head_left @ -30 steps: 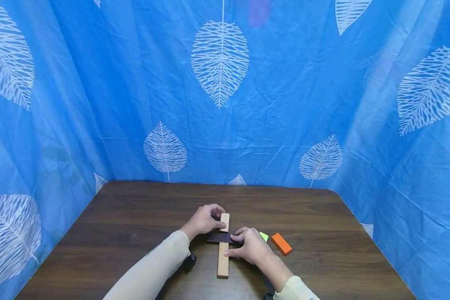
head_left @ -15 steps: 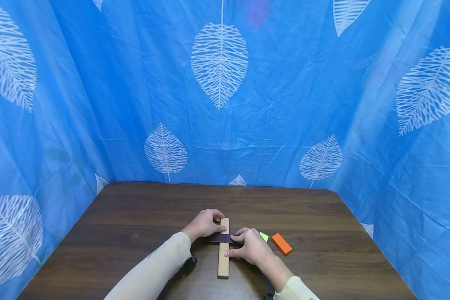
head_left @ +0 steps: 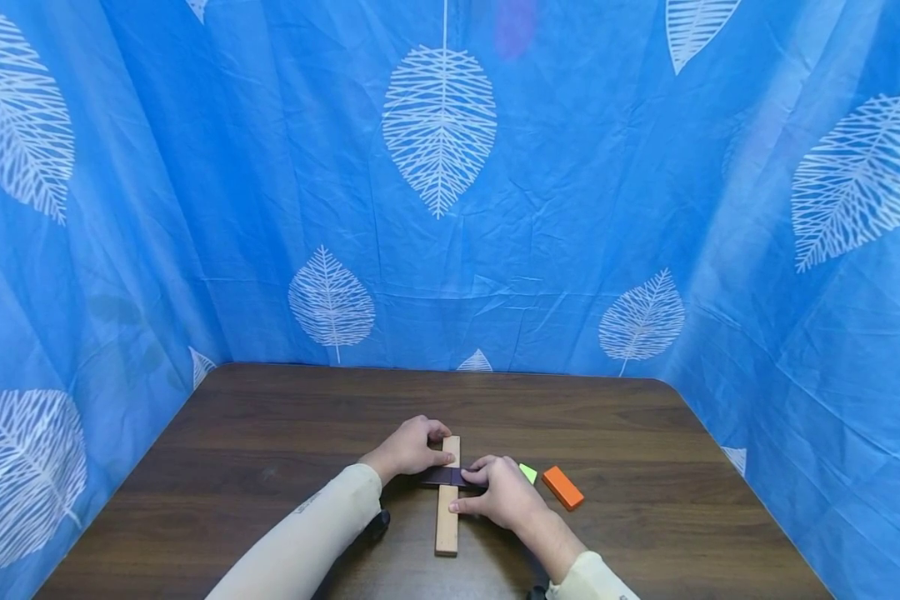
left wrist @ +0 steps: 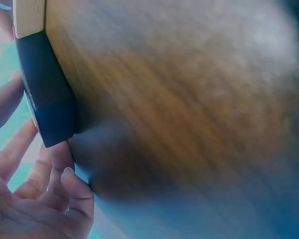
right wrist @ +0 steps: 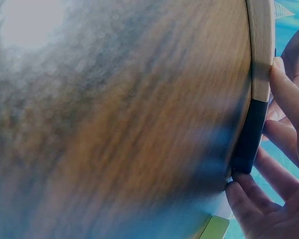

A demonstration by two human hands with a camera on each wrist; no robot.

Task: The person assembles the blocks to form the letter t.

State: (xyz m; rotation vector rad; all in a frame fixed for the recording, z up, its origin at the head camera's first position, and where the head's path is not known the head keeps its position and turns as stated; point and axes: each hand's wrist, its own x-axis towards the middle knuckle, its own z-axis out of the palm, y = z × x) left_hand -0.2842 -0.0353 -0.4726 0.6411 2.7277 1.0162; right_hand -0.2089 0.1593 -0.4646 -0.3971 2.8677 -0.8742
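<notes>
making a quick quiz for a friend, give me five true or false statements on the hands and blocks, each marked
1. The left hand touches the far pale block. True.
2. The orange block lies to the right of the right hand. True.
3. The right hand touches the orange block. False: its thumb rests on the near pale block.
4. A dark crosspiece lies between the pale blocks. True.
5. Nothing yellow-green shows. False: a yellow-green block shows beside the right hand.

Blocks [head_left: 446, 523] crosswise on the table [head_left: 285, 417]
</notes>
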